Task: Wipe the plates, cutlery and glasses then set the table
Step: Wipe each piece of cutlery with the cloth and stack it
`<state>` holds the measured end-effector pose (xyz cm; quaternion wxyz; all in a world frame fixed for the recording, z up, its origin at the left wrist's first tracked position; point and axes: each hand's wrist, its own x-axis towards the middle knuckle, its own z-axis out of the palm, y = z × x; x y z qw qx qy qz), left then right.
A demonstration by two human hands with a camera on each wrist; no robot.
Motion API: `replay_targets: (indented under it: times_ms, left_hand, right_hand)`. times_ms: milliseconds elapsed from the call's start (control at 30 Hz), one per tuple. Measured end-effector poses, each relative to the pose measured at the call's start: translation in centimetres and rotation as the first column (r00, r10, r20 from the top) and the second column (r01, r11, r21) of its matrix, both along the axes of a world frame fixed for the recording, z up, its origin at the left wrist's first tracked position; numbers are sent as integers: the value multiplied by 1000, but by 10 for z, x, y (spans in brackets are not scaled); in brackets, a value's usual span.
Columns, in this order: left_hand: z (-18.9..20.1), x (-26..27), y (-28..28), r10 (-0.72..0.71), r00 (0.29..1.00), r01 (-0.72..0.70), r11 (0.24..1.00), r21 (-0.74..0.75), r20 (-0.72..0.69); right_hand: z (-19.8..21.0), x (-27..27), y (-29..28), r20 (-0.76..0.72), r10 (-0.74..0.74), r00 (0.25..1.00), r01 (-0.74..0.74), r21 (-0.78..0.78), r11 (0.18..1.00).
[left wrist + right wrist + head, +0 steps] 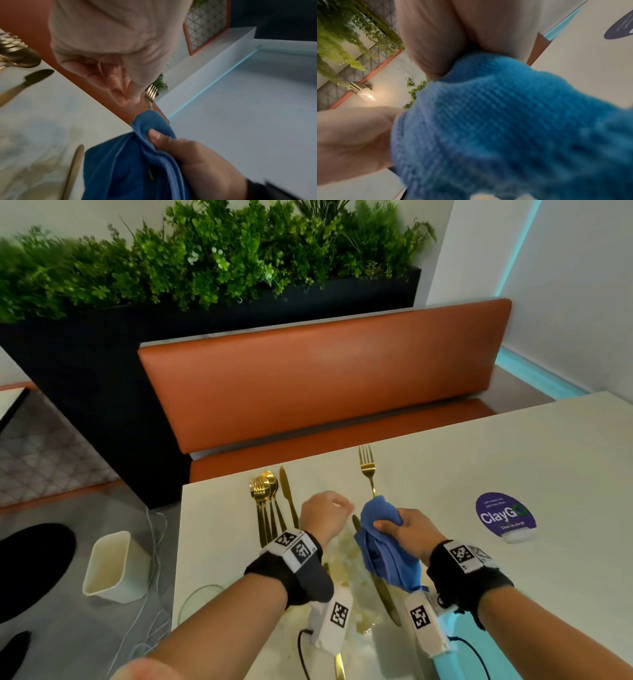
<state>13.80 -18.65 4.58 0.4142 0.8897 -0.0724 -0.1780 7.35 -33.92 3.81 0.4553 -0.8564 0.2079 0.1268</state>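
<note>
While the right hand point(404, 530) clamps the blue cloth point(383, 542) round 1 gold fork point(367, 470), tines point toward frame top; left hand point(322, 513) is curled, holding nothing.

- The fork point(367, 470) is gold-toned metal, polished and shiny.
- The cutlery pile point(266, 501) at ten o'clock of the left hand point(323, 513) has the same glossy gold finish.
- The cloth point(383, 542) is blue woven fabric, ribbed and matt.
- The table point(513, 460) is smooth, pale, faintly marbled.
- The bench back point(322, 378) looks like smooth orange leather with a soft sheen.
- The sticker point(503, 517) is glossy purple.
</note>
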Motion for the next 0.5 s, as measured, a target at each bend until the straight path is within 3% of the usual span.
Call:
replay_targets:
  times_ms: [100, 300, 400, 500]
  left_hand:
    - [0, 12, -5, 99, 989, -114, 983, -142, -109]
    - [-9, 31, -4, 139, 958, -192, 960, -203, -252]
    - [-13, 37, 0, 141, 959, -189, 965, -183, -246]
    - [-22, 47, 9, 207, 928, -278, 939, -204, -309]
  right_hand:
    - [-1, 3, 12, -18, 54, 998, -54, -16, 998]
    - [-2, 22, 37, -16, 140, 990, -141, -102, 985]
    - [-5, 30, 49, -23, 153, 988, -155, -119, 981]
    - [-8, 39, 60, -54, 195, 979, -201, -150, 968]
